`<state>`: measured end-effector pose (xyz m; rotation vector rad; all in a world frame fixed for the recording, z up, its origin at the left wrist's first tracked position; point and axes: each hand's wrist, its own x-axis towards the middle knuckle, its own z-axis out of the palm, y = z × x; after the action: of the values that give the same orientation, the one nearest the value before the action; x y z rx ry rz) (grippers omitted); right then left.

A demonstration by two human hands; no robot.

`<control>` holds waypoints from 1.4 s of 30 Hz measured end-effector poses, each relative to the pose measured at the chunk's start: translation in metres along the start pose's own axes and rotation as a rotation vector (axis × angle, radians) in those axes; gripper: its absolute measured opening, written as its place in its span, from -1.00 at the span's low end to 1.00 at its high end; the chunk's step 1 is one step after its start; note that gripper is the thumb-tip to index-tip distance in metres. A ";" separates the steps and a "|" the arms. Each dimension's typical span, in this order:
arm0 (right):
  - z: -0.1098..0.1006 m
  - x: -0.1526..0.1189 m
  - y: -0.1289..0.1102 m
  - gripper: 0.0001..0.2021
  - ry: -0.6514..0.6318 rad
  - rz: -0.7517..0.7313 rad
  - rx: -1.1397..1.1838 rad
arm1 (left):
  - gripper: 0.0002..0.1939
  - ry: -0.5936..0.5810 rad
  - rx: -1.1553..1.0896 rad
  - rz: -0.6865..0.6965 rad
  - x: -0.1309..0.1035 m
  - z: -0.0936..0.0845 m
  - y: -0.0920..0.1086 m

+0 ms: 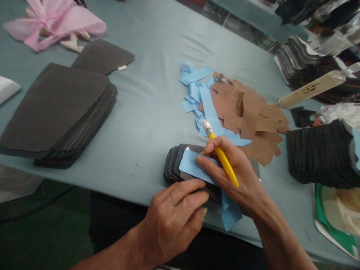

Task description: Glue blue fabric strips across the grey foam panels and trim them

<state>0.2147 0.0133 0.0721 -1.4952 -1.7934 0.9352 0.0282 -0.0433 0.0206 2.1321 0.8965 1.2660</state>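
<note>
A small stack of dark grey cut pieces (172, 165) lies near the table's front edge, a light blue strip (194, 165) flat across its top. My right hand (233, 168) is closed around a yellow-handled brush (225, 161), its whitish tip pointing up and away. The thumb and fingertips of that hand also press on the blue strip. My left hand (177, 217) curls against the near side of the stack, its fingertips by the strip's edge. Beneath my right wrist hangs another blue strip end (230, 212). Part of the stack is hidden under my hands.
Behind the stack lie loose blue strips (209, 103) and a pile of brown pieces (253, 116). A large dark stack (56, 108) stands left, below a pink cloth (62, 22). At right are another dark stack (317, 153) and a long pale stick-like tool (312, 88).
</note>
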 end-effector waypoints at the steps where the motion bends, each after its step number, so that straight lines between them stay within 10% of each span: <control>1: 0.000 0.000 0.000 -0.86 0.003 -0.006 0.000 | -0.83 0.016 -0.008 0.006 0.000 -0.002 0.001; 18: 0.000 0.002 0.001 -0.86 0.017 -0.032 -0.034 | -0.73 0.026 0.246 0.027 0.012 -0.017 -0.023; 42: 0.001 0.003 0.002 -0.84 0.024 -0.029 0.009 | -0.85 -0.116 -0.018 -0.154 0.049 -0.036 -0.056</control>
<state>0.2144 0.0167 0.0702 -1.4654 -1.7868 0.9067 -0.0023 0.0337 0.0252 2.0564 0.9750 1.0590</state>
